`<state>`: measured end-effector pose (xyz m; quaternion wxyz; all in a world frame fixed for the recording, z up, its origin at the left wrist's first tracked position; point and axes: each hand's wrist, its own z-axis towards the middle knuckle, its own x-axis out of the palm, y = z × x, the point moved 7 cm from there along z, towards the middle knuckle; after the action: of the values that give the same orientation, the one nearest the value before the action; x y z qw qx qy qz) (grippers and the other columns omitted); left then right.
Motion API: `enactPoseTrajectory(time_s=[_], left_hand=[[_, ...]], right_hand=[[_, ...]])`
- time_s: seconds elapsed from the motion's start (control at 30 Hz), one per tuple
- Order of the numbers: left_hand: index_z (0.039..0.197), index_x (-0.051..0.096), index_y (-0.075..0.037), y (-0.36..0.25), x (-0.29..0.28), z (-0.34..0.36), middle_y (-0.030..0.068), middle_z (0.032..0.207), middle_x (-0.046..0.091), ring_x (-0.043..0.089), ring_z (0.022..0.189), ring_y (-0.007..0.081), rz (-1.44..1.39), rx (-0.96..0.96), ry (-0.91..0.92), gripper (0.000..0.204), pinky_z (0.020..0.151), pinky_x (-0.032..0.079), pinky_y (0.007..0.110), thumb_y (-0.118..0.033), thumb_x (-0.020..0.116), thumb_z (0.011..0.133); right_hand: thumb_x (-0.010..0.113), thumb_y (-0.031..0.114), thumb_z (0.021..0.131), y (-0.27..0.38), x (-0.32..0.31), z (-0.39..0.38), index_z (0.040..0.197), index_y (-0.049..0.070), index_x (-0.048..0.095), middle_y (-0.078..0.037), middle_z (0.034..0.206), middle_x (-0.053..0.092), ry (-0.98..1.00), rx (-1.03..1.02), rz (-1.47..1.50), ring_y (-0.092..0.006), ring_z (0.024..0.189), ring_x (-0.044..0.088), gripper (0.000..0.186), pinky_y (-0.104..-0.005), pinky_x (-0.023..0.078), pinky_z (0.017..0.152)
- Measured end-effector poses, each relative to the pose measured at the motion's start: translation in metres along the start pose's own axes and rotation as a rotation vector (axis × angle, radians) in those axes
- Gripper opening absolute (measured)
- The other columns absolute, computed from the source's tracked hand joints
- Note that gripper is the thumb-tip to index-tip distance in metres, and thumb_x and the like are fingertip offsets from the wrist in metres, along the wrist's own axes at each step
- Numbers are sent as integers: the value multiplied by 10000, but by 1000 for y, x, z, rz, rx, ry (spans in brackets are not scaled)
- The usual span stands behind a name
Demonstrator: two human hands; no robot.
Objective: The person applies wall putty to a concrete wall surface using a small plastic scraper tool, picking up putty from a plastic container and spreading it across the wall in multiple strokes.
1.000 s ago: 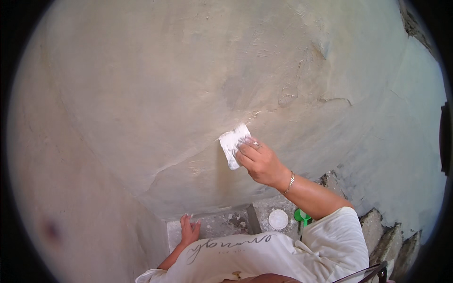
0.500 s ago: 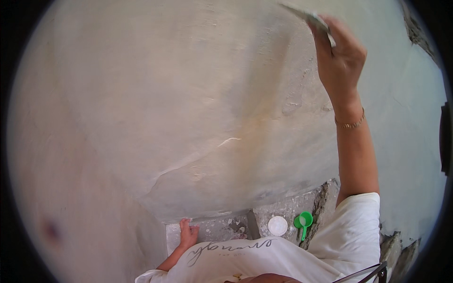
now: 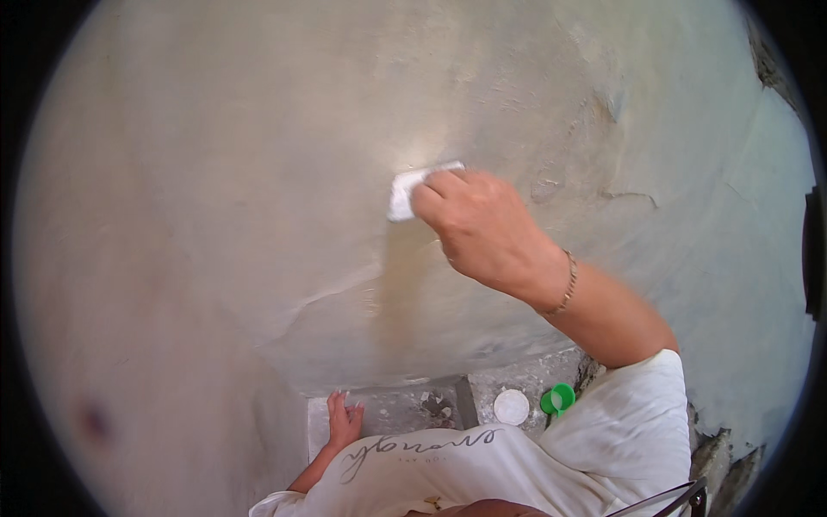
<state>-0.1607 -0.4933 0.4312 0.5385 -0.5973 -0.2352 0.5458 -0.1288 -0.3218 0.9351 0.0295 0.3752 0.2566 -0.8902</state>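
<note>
**White pad back on the wall, lower than half a second ago**

We see the small white rectangular pad pressed flat against the pale plastered wall, near the middle of the view. Half a second ago it was high up near the top right edge; now it sits much lower and further left, roughly above where it lay a second ago. Our right hand grips it, fingers curled over its right end, a thin bracelet at the wrist. Our left hand has not shifted: it rests open, fingers spread, on the grey speckled ledge at the foot of the wall.

Around the pad the wall runs wide and bare to the left, above and below, down to a faint raised crease slanting under the hand. To the right lie a rough chipped patch and a thin crack, both close to the hand. On the ledge stand a round white lid and a small green cup, just beside each other and well apart from the pad.

The hand covers most of the pad's right part, so we cannot tell its full shape or thickness. Our white shirt hides the ledge's near edge, and the far right rim of the view is dark and bent.
</note>
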Motion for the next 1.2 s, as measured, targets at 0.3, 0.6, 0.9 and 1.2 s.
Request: enactPoseTrajectory(time_s=[0.3,0.6,0.9,1.2], left_hand=[[1210,414,62,13,-14,-3,250,1307,311,565,913,262,49,-42,31,481,720,497,301,-167,632,846],[1229,408,56,4,11,10,246,1314,314,575,872,247,48,-81,189,505,733,489,306,-202,627,854],[1223,408,55,-25,27,44,237,1305,328,585,854,235,64,33,182,484,740,487,302,-197,608,862],[1211,407,69,-15,51,22,232,1262,349,581,844,250,53,19,180,507,728,500,305,-194,634,842]], right_hand=[[618,38,801,-130,-142,-29,960,56,677,-144,878,668,-848,294,-178,-175,728,646,171,-262,487,668],[562,-70,631,-141,-37,-110,952,72,660,-134,956,657,-577,331,-206,-303,881,630,364,-365,509,773],[561,-117,687,-94,-13,-154,952,29,639,-154,924,645,-391,329,8,-326,911,621,312,-410,479,885],[535,-110,673,-176,-77,-108,942,27,621,-152,912,635,-705,277,-309,-331,831,607,314,-387,501,709]])
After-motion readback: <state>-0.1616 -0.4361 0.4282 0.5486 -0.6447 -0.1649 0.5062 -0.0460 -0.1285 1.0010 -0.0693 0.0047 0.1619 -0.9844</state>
